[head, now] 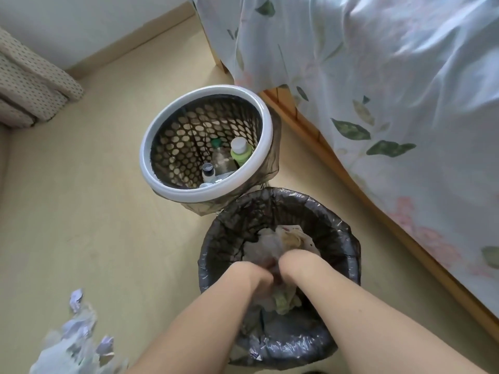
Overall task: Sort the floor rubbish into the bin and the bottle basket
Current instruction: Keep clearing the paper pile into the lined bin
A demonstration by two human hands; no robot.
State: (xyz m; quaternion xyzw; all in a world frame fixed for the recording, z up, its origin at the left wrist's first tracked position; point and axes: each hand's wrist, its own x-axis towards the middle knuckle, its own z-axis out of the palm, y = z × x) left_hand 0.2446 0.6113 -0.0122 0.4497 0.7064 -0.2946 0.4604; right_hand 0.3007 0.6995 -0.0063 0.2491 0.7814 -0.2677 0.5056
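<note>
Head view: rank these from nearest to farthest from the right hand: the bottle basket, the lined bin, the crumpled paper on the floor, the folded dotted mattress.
1. Lined bin: the right hand is inside it, on the rubbish.
2. Bottle basket: just beyond the bin, touching it.
3. Crumpled paper: on the floor, lower left.
4. Folded dotted mattress: far left, by the wall.

Both hands reach down into the lined bin point(348, 238); the fingers of the left hand point(253, 276) and right hand point(294, 261) are buried in crumpled paper point(272, 244), so their grip cannot be told. The paper scraps point(78, 327) at the lower left are motion-blurred and cut by the frame edge. In the bottle basket point(172, 120), the rim hides the bottles' point(237, 152) lower parts.
</note>
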